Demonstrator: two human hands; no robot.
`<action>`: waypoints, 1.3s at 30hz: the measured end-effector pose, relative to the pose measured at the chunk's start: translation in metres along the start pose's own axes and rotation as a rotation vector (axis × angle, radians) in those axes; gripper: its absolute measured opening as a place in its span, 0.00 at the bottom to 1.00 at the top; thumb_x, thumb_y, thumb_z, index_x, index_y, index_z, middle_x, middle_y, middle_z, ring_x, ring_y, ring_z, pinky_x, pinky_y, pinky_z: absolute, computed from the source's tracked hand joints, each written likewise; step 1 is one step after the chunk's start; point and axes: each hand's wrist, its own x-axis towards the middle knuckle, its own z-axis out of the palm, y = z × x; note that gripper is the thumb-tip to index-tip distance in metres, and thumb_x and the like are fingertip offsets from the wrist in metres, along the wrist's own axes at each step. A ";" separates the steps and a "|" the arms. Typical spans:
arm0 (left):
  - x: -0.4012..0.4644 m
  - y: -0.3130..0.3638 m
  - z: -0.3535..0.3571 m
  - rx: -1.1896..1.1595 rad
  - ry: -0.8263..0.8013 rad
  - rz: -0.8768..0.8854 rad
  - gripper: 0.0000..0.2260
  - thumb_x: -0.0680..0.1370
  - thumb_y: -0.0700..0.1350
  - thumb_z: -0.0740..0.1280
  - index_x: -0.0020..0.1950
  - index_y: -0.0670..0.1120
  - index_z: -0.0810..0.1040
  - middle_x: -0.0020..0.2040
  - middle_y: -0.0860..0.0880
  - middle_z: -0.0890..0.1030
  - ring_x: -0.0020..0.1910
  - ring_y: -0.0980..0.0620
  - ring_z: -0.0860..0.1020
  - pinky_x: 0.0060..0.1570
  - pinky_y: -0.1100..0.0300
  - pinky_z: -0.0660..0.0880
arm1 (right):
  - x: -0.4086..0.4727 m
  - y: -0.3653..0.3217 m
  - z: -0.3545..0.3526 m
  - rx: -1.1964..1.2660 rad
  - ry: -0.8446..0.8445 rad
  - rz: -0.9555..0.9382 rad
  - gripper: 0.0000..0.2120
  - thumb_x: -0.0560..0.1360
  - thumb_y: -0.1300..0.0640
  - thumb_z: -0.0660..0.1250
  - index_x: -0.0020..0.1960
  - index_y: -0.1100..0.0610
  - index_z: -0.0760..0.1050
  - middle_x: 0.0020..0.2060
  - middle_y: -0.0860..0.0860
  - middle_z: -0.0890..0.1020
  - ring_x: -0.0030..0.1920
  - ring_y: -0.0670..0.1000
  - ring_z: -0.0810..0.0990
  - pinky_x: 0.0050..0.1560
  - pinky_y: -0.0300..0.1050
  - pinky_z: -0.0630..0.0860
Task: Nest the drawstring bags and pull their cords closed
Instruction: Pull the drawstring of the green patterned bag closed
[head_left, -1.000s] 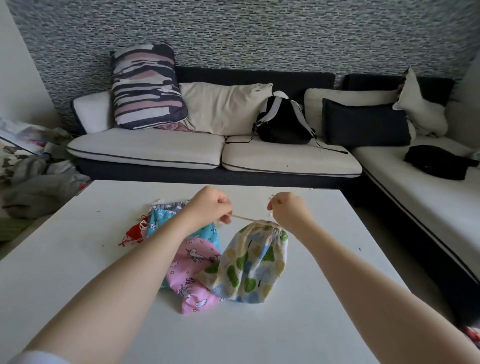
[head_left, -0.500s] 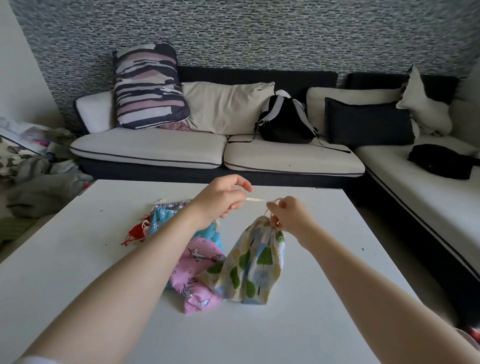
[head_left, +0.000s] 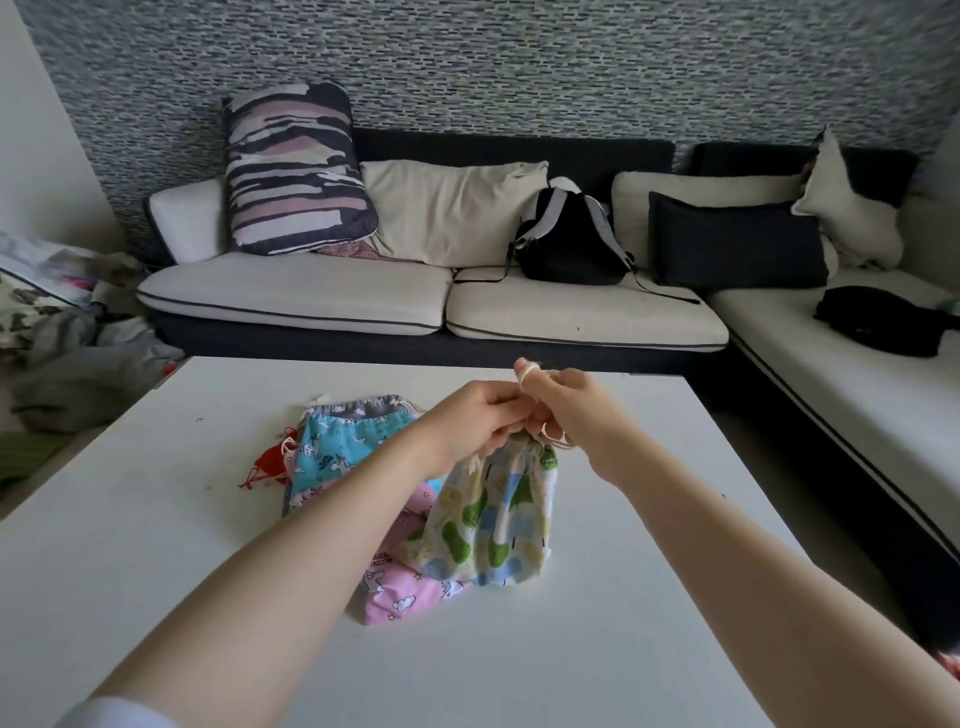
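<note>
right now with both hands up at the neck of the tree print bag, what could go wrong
1. The cord is looped round a right hand finger; a hard pull may cinch it there.
2. The tree print bag overlaps the pink bag, so tugging might drag both across the table.
3. The left hand hides the neck, so an incomplete closure could go unnoticed.

Two bare forearms, white sleeve edge (head_left: 111, 713) at left arm

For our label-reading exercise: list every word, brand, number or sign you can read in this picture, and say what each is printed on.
"little unicorn" (partly blurred, my best reading): small dark print on the pink unicorn bag, beside the left forearm.
Blue unicorn bag: similar small print, too blurred to read.
Tree-print bag, black backpack: no text visible.
</note>
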 end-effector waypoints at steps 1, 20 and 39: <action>0.000 -0.001 -0.001 -0.048 0.017 -0.017 0.13 0.80 0.42 0.59 0.37 0.48 0.78 0.32 0.47 0.69 0.24 0.57 0.60 0.24 0.66 0.56 | 0.002 0.001 0.000 0.001 -0.035 0.029 0.13 0.75 0.54 0.63 0.35 0.58 0.69 0.28 0.53 0.74 0.23 0.46 0.66 0.24 0.35 0.63; 0.008 0.004 0.007 0.808 -0.047 -0.014 0.18 0.80 0.49 0.51 0.34 0.43 0.65 0.33 0.46 0.71 0.31 0.50 0.67 0.35 0.55 0.63 | 0.014 -0.041 -0.006 0.653 -0.099 0.026 0.15 0.82 0.62 0.50 0.39 0.59 0.68 0.35 0.60 0.78 0.39 0.55 0.81 0.46 0.47 0.79; 0.029 0.000 -0.012 0.228 0.252 -0.065 0.17 0.80 0.52 0.58 0.35 0.46 0.73 0.30 0.51 0.71 0.28 0.54 0.68 0.33 0.61 0.66 | 0.036 -0.010 -0.017 -0.560 -0.048 -0.399 0.17 0.70 0.57 0.73 0.58 0.58 0.78 0.50 0.53 0.83 0.49 0.51 0.79 0.46 0.34 0.71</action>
